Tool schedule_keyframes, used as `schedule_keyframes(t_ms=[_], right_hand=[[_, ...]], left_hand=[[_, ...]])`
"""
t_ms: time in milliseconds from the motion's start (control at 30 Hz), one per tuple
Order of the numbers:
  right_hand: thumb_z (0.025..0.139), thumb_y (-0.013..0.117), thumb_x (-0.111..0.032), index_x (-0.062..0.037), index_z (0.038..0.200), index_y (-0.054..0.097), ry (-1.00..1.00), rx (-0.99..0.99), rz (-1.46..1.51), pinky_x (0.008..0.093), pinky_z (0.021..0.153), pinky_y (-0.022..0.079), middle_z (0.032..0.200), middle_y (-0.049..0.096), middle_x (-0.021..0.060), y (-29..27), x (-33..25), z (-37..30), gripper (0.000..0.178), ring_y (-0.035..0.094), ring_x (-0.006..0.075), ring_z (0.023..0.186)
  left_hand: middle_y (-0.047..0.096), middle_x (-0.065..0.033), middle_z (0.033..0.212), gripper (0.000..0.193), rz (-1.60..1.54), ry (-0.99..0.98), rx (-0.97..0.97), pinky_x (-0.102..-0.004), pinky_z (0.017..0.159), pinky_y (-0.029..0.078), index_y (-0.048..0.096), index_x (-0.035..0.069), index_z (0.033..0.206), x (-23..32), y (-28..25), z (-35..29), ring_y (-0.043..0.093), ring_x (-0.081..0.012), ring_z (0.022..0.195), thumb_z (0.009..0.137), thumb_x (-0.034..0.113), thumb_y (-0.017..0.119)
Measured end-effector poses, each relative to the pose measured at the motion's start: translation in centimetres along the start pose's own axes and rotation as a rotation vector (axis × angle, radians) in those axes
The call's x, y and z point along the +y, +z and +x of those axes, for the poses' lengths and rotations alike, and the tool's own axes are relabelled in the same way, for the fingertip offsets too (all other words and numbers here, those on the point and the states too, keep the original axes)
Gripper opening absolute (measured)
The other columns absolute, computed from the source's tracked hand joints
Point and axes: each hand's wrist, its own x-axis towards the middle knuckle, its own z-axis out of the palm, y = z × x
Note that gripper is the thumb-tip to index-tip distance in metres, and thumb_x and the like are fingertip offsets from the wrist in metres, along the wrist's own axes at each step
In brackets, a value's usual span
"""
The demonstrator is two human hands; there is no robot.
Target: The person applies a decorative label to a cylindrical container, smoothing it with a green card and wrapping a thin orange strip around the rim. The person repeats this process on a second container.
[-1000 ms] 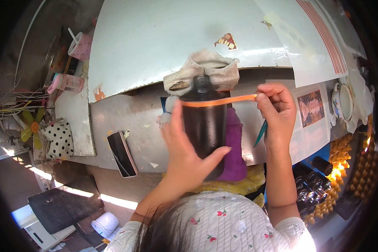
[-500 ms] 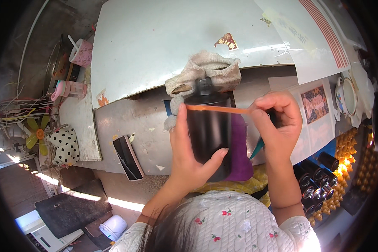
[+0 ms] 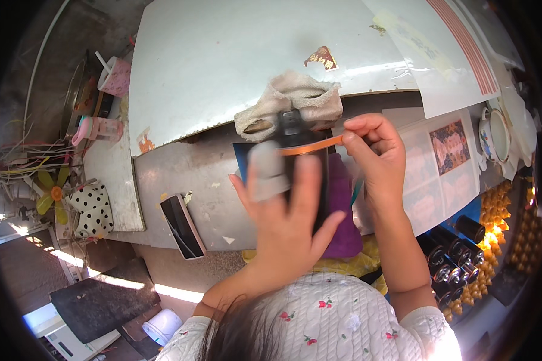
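A black bottle-shaped cylinder (image 3: 301,138) with a narrower neck lies in front of me, its neck end against a crumpled beige cloth (image 3: 316,96). Across its shoulder runs a thin orange strip (image 3: 322,145). My right hand (image 3: 378,162) pinches the strip's right end between thumb and finger. A teal pointed tool (image 3: 356,191) shows below that hand, mostly hidden. Over the cylinder, my left hand (image 3: 283,225) is spread, blurred by motion, with grey-white coverings on some fingertips. Whether it touches the strip is unclear. Purple cloth (image 3: 344,234) lies beside the cylinder.
A phone (image 3: 183,226) rests on the bench to the left. Ahead is a raised white board (image 3: 235,54). Transparent sheets (image 3: 421,174) and an enamel cup (image 3: 495,135) are on the right, above several black cylinders (image 3: 442,256). A polka-dot pouch (image 3: 93,210) sits far left.
My left hand has let go of the cylinder's side and opened across its front. The right hand has moved left and slightly up, still holding the orange strip, which now slants upward.
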Motion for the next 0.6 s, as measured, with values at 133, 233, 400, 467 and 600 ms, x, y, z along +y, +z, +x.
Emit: schedule_keyframes(t_ms=[133,233,400,467,600], right_hand=[[0.091,0.07,0.001,-0.0027,0.103,0.067,-0.02,-0.031,0.01,0.0227,0.081,0.05,0.093,0.07,0.0033,0.1,-0.1,-0.2,0.013,0.065,0.0082,0.087],[0.091,0.069,0.001,-0.0026,0.103,0.067,-0.058,-0.034,-0.018,0.0231,0.082,0.051,0.092,0.07,0.0031,0.5,-0.1,-0.5,0.012,0.066,0.0086,0.088],[0.091,0.067,0.002,-0.0031,0.103,0.068,0.004,-0.002,0.011,0.0233,0.079,0.05,0.095,0.07,0.0026,0.7,-0.7,-1.9,0.012,0.064,0.008,0.086],[0.089,0.067,0.002,-0.0033,0.103,0.069,-0.106,-0.035,-0.106,0.0245,0.077,0.05,0.096,0.07,0.004,0.7,0.1,-3.1,0.015,0.064,0.0095,0.084],[0.08,0.071,0.002,-0.0074,0.108,0.074,-0.477,-0.097,-0.465,0.0253,0.06,0.049,0.1,0.066,0.0061,0.9,0.3,-3.8,0.03,0.062,0.0141,0.077]], left_hand=[[0.032,-0.0234,0.154,0.126,-0.577,-0.26,0.053,-0.0459,0.117,0.03,0.007,-0.005,0.159,-2.3,1.2,-0.7,0.037,-0.0344,0.14,0.074,0.035,0.09],[0.036,-0.0204,0.153,0.118,-1.149,-0.351,0.044,-0.0432,0.115,0.037,0.009,-0.003,0.16,-3.7,2.6,-0.7,0.043,-0.0294,0.139,0.079,0.038,0.085],[0.038,-0.0213,0.155,0.119,-1.268,-0.314,-0.156,-0.0421,0.117,0.034,0.001,-0.002,0.161,-7.2,2.2,-0.9,0.043,-0.0289,0.142,0.084,0.045,0.079],[0.037,-0.0232,0.154,0.121,-1.157,-0.204,0.001,-0.0426,0.116,0.035,0.001,-0.002,0.161,-5.9,2.4,-0.9,0.044,-0.0317,0.14,0.083,0.043,0.081],[0.032,-0.0241,0.153,0.116,-1.063,-0.289,0.071,-0.0466,0.118,0.03,0.001,-0.003,0.161,-3.1,1.9,-0.4,0.043,-0.0359,0.139,0.082,0.024,0.082]])
